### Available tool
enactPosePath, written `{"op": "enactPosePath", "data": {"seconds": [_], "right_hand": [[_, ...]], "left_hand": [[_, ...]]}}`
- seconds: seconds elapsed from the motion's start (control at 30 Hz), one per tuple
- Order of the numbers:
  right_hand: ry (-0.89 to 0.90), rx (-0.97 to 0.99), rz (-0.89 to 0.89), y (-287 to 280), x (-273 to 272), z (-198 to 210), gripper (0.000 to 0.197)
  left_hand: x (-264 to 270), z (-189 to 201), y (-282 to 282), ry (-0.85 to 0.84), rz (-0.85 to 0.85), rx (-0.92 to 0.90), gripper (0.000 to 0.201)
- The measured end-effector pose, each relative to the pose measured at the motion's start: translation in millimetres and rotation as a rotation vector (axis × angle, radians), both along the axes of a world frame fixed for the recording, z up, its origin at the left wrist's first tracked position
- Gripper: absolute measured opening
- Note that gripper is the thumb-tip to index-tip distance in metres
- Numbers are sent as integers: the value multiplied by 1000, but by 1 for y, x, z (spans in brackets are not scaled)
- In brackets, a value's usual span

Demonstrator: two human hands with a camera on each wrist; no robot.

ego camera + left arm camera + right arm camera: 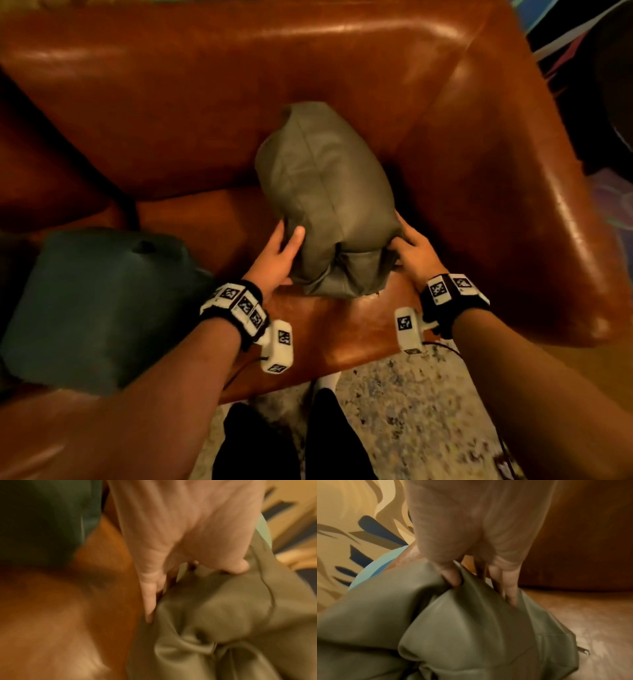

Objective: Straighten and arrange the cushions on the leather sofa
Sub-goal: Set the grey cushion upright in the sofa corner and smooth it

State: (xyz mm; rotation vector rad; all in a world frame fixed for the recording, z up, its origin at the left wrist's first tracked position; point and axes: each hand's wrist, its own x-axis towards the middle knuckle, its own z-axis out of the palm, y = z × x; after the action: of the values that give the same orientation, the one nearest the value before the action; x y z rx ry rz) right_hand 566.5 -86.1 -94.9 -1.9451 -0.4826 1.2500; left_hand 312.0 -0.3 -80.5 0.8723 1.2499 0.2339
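Presently both hands clasp the olive cushion (322,202) standing on edge in the sofa (239,102) corner, left hand (279,255) and right hand (416,253) curled round its near flanks, likely to square it against the backrest; teal cushion (99,308) waits leftward.

A home living room: a brown leather sofa (342,68) with cushions (322,192), standing on a speckled carpet (411,411).
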Motion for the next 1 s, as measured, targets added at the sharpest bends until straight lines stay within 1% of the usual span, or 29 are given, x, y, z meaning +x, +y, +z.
{"op": "enactPosePath", "data": {"seconds": [0.07, 0.17, 0.2, 0.27, 0.33, 0.4, 0.43, 0.47, 0.5, 0.53, 0.57, 0.6, 0.63, 0.67, 0.7, 0.73, 0.8, 0.83, 0.87, 0.93, 1.0], "right_hand": [[2, -26, -57, -8, 14, 12, 62], [-15, -50, -104, -23, 40, 28, 54], [-14, -69, -103, -29, 47, 31, 52], [-5, -119, -109, -42, 58, 33, 45], [32, -164, -143, -55, 63, 30, 36], [67, -212, -214, -63, 68, 23, 33], [68, -215, -256, -64, 70, 21, 34], [56, -210, -297, -64, 73, 18, 34], [48, -183, -341, -63, 74, 19, 35], [48, -150, -375, -59, 74, 20, 34], [70, -136, -397, -55, 75, 19, 33], [126, -147, -400, -50, 73, 19, 36], [187, -181, -387, -44, 73, 17, 45], [237, -213, -358, -38, 71, 16, 59], [269, -236, -314, -33, 68, 17, 69], [286, -247, -286, -28, 64, 23, 69], [271, -226, -252, -25, 60, 32, 50], [261, -198, -248, -26, 59, 36, 40], [238, -169, -248, -27, 57, 41, 35], [207, -149, -254, -31, 56, 50, 36], [170, -179, -263, -33, 59, 52, 34]], "left_hand": [[25, 6, -8, -40, 12, 16, 67], [46, 10, -17, -83, -77, 63, 66], [51, 9, -19, -96, -111, 76, 64], [60, 6, -22, -116, -178, 91, 52], [65, 1, -26, -91, -242, 142, 44], [71, -4, -30, -48, -294, 253, 41], [74, -5, -31, -25, -289, 297, 38], [78, -7, -31, 6, -245, 309, 31], [82, -9, -31, 46, -182, 286, 22], [86, -10, -30, 78, -105, 252, 18], [89, -10, -27, 74, -21, 188, 26], [91, -10, -26, 36, 68, 109, 38], [92, -9, -23, -25, 145, 29, 53], [92, -8, -21, -97, 179, -35, 70], [91, -9, -19, -153, 156, -64, 84], [90, -8, -17, -195, 100, -64, 91], [87, -4, -15, -262, 7, -39, 91], [86, -2, -17, -282, -13, -29, 87], [86, 0, -19, -301, -23, -19, 83], [83, 2, -26, -327, -45, 5, 71], [79, 4, -30, -337, -89, 23, 60]]}}
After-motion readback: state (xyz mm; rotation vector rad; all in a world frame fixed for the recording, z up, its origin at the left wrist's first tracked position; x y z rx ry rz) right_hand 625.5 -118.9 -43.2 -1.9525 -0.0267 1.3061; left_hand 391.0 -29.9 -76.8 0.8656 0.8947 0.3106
